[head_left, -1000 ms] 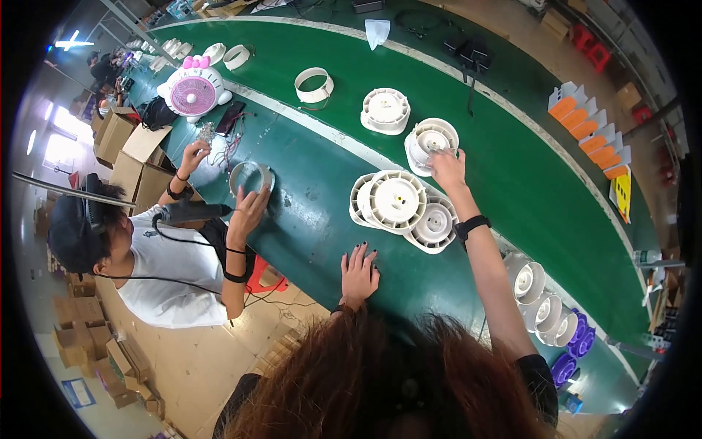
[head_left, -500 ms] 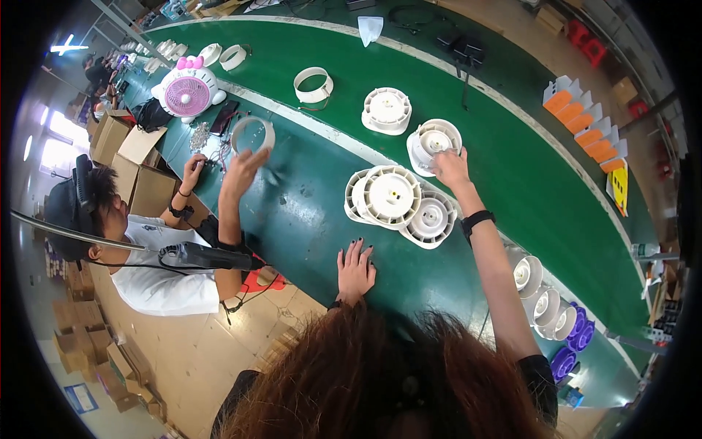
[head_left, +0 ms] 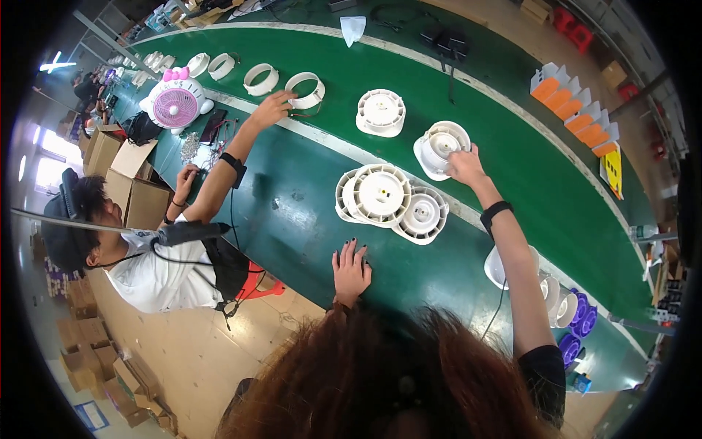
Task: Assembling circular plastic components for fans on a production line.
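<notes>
Nearest, the left hand (head_left: 351,269) lies flat on the edge of the green belt (head_left: 292,212), fingers spread and holding nothing. Beyond it sit two white fan housings (head_left: 391,199), overlapping. Farther out, the right hand (head_left: 464,165) touches the rim of a white fan shell (head_left: 439,146), fingers curled onto it; whether they grip fully I cannot tell. The pick-up seems in hand; lifting would need a firm pinch on that rim. Farther left, a co-worker's hand (head_left: 270,110) reaches a white ring (head_left: 306,89).
</notes>
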The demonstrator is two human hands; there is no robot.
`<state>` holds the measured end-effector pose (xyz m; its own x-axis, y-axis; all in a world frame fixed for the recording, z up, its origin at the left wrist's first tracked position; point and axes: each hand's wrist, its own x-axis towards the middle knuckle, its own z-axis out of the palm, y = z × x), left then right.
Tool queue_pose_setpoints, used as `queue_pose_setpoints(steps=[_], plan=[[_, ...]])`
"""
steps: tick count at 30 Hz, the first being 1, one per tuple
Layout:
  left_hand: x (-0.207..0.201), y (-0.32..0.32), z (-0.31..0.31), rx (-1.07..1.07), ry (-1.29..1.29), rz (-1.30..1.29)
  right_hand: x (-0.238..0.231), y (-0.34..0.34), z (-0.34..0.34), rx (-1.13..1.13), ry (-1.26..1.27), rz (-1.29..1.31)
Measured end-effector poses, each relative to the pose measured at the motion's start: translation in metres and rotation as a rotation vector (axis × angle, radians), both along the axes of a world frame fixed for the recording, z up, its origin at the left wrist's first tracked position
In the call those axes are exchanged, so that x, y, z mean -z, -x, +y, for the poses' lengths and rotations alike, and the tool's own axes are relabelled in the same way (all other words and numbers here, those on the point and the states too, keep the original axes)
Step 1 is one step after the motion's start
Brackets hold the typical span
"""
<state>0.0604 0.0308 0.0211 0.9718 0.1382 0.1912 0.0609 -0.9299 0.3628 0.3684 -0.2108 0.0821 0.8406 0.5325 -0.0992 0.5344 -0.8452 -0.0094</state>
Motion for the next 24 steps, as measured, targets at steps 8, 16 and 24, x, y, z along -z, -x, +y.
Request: queue_pose_setpoints(steps=[8, 16, 24], plan=[[0.000, 0.006, 0.003, -0.013, -0.005, -0.021, -0.003, 0.047, -0.052, 0.077, -0.123, -0.018], [-0.003, 0.008, -0.002, 0.005, -0.001, -0.020, -0.013, 0.109, -0.080, 0.125, -0.073, 0.010], [-0.001, 0.010, 0.000, 0.011, -0.021, -0.052, -0.002, 0.185, -0.068, 0.323, -0.107, -0.048]])
